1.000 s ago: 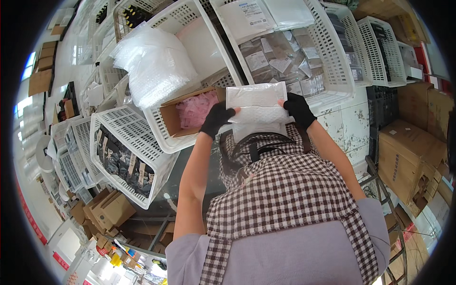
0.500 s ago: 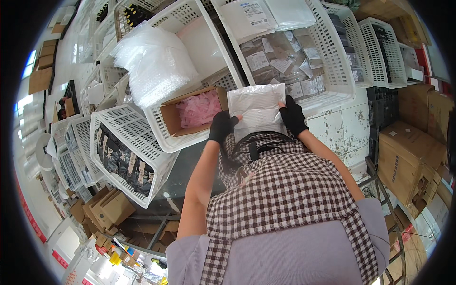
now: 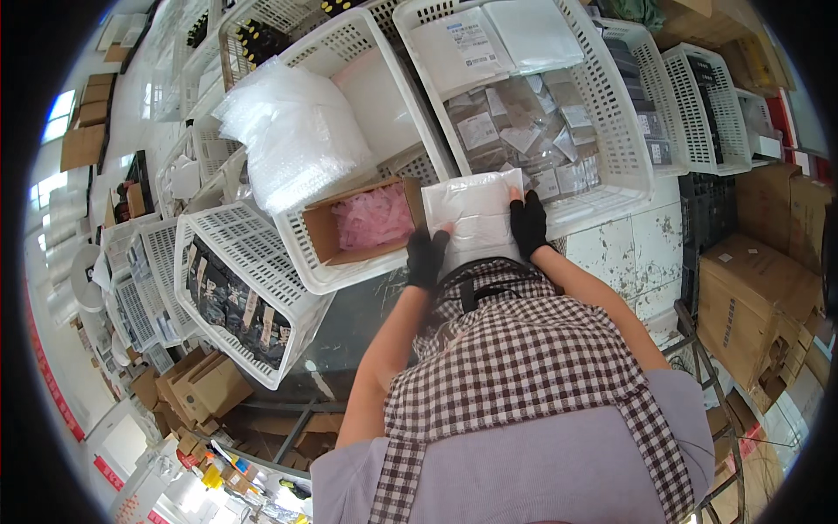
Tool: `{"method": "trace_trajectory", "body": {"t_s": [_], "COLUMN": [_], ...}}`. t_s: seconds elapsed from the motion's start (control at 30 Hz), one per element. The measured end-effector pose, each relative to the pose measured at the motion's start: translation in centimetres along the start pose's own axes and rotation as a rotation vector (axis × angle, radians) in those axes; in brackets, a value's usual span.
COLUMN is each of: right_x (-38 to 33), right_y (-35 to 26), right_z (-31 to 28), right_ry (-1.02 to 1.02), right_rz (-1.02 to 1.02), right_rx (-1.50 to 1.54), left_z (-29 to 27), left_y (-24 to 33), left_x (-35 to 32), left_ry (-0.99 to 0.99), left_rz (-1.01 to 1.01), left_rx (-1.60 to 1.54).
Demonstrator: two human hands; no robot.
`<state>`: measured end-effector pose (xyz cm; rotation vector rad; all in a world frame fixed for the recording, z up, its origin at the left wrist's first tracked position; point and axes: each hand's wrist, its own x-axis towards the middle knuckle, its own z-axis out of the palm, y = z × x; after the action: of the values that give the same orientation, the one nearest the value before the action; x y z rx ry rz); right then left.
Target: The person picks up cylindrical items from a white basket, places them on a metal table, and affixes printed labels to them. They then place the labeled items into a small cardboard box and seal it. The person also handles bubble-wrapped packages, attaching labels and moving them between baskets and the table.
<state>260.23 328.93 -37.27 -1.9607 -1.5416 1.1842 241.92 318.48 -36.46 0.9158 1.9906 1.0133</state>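
A white, flat, rectangular package in soft wrapping (image 3: 474, 210) is held in front of my apron, with its far edge beside a white basket. My left hand (image 3: 427, 257), in a black glove with bare fingertips, grips its left edge with the thumb on top. Gloved the same way, my right hand (image 3: 528, 225) grips the right edge, its thumb near the far right corner. The fingers under the package are hidden. Close to my left hand stands an open cardboard box (image 3: 325, 232) with pink strips (image 3: 374, 218) in it.
The box sits in a white basket (image 3: 327, 278) with bubble wrap (image 3: 301, 131). Ahead to the right, another basket (image 3: 642, 144) holds clear packets (image 3: 524, 131) and white packs (image 3: 458, 48). A tilted basket (image 3: 262, 371) of black packets lies left. Cartons (image 3: 742, 293) stand right.
My hands and the package have come slightly nearer my body. The package's upper face looks smoother now. Both hands keep their hold, and the whole view has shifted a little.
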Motion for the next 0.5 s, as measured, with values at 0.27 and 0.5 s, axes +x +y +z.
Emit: {"method": "trace_trajectory", "body": {"t_s": [0.27,0.5], "right_x": [1.2,12.7], "right_y": [0.1,-0.3], "right_z": [0.8,-0.7], "right_ry": [-0.012,0.081], "right_rz": [-0.081,-0.311], "right_rx": [0.194,0.083], "left_z": [-0.3,-1.3], "left_y": [0.7,-1.5], "left_x": [1.6,3.6], "left_ry": [0.101,0.048], "left_rz": [-0.268,-0.074], "left_rx": [-0.049,0.229]}}
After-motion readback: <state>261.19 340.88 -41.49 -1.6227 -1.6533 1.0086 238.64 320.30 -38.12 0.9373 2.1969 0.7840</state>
